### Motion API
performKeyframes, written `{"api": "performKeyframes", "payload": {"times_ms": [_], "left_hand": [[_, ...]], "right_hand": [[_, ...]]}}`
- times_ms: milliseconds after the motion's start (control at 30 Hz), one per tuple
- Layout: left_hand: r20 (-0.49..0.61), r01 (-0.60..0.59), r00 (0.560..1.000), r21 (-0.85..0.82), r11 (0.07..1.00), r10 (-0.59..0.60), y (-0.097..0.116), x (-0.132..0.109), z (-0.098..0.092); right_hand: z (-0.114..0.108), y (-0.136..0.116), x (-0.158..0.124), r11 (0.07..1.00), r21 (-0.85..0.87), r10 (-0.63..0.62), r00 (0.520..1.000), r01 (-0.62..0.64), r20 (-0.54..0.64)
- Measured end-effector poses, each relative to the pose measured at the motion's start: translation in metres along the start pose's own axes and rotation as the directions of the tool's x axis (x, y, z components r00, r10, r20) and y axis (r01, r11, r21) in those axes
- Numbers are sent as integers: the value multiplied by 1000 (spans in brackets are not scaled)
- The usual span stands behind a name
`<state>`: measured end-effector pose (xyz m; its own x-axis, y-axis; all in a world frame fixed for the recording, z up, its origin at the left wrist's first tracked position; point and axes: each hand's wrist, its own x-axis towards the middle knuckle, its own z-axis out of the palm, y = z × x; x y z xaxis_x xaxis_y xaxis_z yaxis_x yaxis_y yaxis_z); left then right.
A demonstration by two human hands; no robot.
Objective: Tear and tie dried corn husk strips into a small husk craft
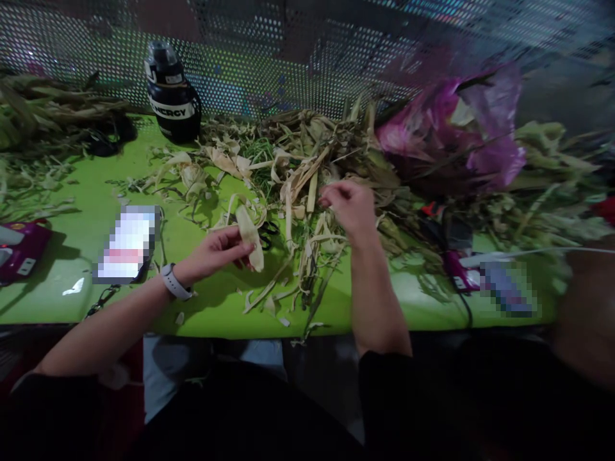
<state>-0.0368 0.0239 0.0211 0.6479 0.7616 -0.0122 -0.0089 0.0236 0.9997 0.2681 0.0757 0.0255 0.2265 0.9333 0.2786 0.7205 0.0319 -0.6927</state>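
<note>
A pale strip of corn husk (250,238) stands between the thumb and fingers of my left hand (221,250), just above the green table (211,310). My right hand (350,203) is at the near edge of a heap of dry husks (312,150), with its fingers drawn together. Whatever they hold, if anything, I cannot make out. Loose husk strips (307,256) and small scraps lie between the two hands. A white watch band (175,282) is around my left wrist.
A black bottle (173,105) stands at the back left before a perforated metal panel (250,64). A phone (127,244) lies left of my left hand. A pink plastic bag (446,134) rests at the back right. Another person (586,314) is at the right edge.
</note>
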Motion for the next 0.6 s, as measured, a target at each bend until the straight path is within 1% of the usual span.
{"api": "performKeyframes", "payload": {"times_ms": [33, 67, 100, 167, 200, 267, 300, 367, 400, 433, 500, 533, 567, 600], "left_hand": [[-93, -47, 994, 42, 998, 50, -4, 3, 0], [-165, -75, 982, 92, 993, 90, -7, 5, -1], [-207, -90, 971, 142, 986, 118, -11, 6, -1], [-239, -96, 957, 272, 957, 164, -16, 6, -1], [-235, -94, 954, 353, 931, 186, -19, 6, 0], [-206, -87, 952, 532, 842, 229, -24, 4, 1], [-184, -84, 953, 607, 790, 242, -27, 3, 3], [-138, -87, 957, 699, 710, 254, -29, 1, 4], [-112, -102, 960, 710, 697, 255, -29, 1, 4], [-93, -120, 962, 701, 702, 257, -27, 1, 4], [-86, -153, 956, 666, 730, 279, -21, 1, -1], [-140, -129, 946, 665, 736, 292, -16, 1, -4], [-203, -89, 927, 698, 711, 316, -12, 2, -9], [-263, -30, 899, 760, 649, 350, -8, 3, -13]], "right_hand": [[7, -15, -11, 993, 114, -23, 980, 0, 197], [14, -28, -22, 981, 196, -71, 933, 0, 353], [19, -41, -33, 968, 252, -121, 892, 8, 435], [29, -61, -51, 952, 306, -188, 830, 21, 526], [33, -68, -58, 951, 308, -193, 807, 14, 558], [42, -76, -70, 954, 300, -187, 781, -1, 597], [46, -78, -74, 956, 293, -186, 785, 6, 591], [54, -79, -80, 951, 306, -209, 815, 41, 540], [57, -78, -81, 942, 331, -229, 830, 57, 508], [59, -76, -82, 928, 368, -248, 840, 63, 483], [58, -72, -79, 891, 452, -262, 852, 33, 454], [57, -69, -76, 873, 488, -248, 862, 1, 442], [55, -67, -71, 853, 521, -220, 878, -38, 425], [53, -64, -67, 828, 555, -185, 896, -78, 403]]}}
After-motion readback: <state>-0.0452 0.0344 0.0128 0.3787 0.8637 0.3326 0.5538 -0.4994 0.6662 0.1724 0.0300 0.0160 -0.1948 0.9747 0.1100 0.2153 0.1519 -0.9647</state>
